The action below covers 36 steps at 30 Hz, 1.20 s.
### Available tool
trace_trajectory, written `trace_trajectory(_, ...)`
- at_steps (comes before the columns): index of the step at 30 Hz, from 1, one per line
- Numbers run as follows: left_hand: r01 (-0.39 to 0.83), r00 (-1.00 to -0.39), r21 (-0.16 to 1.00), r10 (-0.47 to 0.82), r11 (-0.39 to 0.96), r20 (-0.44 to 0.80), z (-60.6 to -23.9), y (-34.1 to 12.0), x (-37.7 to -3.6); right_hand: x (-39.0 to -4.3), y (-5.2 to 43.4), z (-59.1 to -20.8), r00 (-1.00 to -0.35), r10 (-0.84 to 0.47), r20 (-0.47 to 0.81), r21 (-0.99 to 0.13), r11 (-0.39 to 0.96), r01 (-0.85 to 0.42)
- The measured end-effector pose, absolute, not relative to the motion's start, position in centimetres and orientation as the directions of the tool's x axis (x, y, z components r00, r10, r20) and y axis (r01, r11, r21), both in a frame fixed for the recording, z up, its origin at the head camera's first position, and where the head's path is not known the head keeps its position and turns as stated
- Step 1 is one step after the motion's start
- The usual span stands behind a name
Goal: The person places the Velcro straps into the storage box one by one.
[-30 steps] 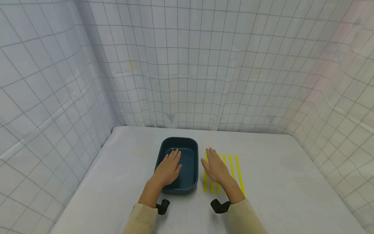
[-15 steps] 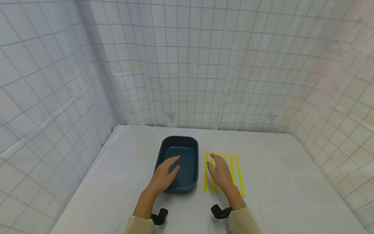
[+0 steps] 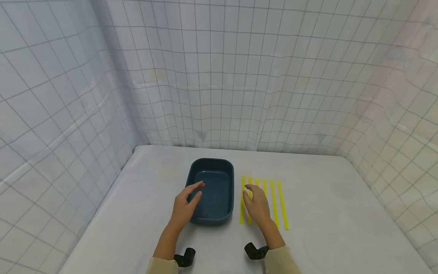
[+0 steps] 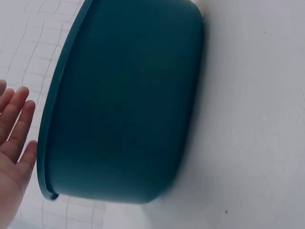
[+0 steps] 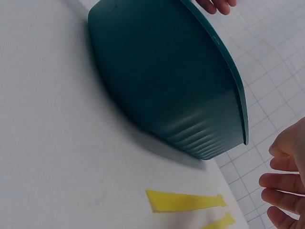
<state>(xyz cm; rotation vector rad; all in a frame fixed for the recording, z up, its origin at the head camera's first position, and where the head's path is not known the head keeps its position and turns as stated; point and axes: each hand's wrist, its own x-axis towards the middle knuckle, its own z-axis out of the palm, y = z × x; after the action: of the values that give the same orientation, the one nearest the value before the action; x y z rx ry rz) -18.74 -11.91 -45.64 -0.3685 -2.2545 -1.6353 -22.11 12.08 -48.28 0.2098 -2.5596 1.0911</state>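
You're holding your left hand (image 3: 183, 208) above the left rim of the teal container (image 3: 215, 196), thumb standing apart from loosely bent fingers; can't tell if it's touching the rim. Your right hand (image 3: 258, 206) is hovering over the yellow strips (image 3: 283, 205), fingers relaxed, thumb spread from the index finger. The container is sitting upright on the white table (image 3: 328, 205), strips lying flat just to its right (six of them, roughly parallel, some partly covered by your right hand in the head view). Black wrist cameras (image 3: 186, 258) are sitting at both wrists, light sleeves (image 3: 280, 262) showing behind them. White grid curtain (image 3: 219, 83) is hanging behind.
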Motion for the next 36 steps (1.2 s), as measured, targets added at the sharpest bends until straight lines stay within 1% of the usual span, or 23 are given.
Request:
trace_trajectory(6, 0.351, -0.923, 0.916, -0.092, 0.197, 0.373, -44.6, -12.9, -17.2, -21.9, 12.0, -48.8, -0.936, 0.017, 0.351, -0.685, 0.687, -0.244)
trace_trajectory(9, 0.336, -0.923, 0.931, -0.144, 0.142, 0.356, -44.0, -13.4, -16.4, -21.8, 12.0, -49.0, -0.929, 0.022, 0.370, -0.690, 0.676, -0.259)
trace_trajectory(12, 0.290, -0.937, 0.955, -0.186, 0.059, 0.296, -44.8, -14.1, -16.2, -21.8, 11.9, -49.3, -0.914, 0.020, 0.405, -0.684, 0.670, -0.289)
trace_trajectory(15, 0.237, -0.949, 0.970, -0.201, 0.048, 0.242, -46.1, -14.7, -16.2, -21.8, 11.8, -49.7, -0.903, 0.014, 0.429, -0.669, 0.676, -0.308)
trace_trajectory(18, 0.209, -0.955, 0.968, -0.184, 0.140, 0.233, -46.4, -14.8, -15.8, -21.7, 11.6, -49.9, -0.907, 0.016, 0.420, -0.666, 0.685, -0.296)
trace_trajectory(22, 0.166, -0.973, 0.954, -0.116, 0.248, 0.199, -47.2, -15.2, -15.4, -21.6, 11.5, -50.0, -0.918, 0.020, 0.397, -0.674, 0.685, -0.277)
trace_trajectory(26, 0.136, -0.987, 0.949, -0.045, 0.284, 0.155, -49.3, -15.9, -16.0, -21.5, 11.6, -49.9, -0.919, 0.026, 0.394, -0.673, 0.689, -0.269)
trace_trajectory(32, 0.061, -0.998, 0.942, -0.013, 0.331, 0.069, -50.0, -16.1, -16.0, -21.4, 11.6, -50.1, -0.911, 0.028, 0.411, -0.663, 0.696, -0.277)
trace_trajectory(36, 0.062, -0.998, 0.935, -0.006, 0.349, 0.068, -50.1, -16.1, -16.0, -21.5, 11.6, -50.5, -0.902, 0.019, 0.431, -0.650, 0.700, -0.297)
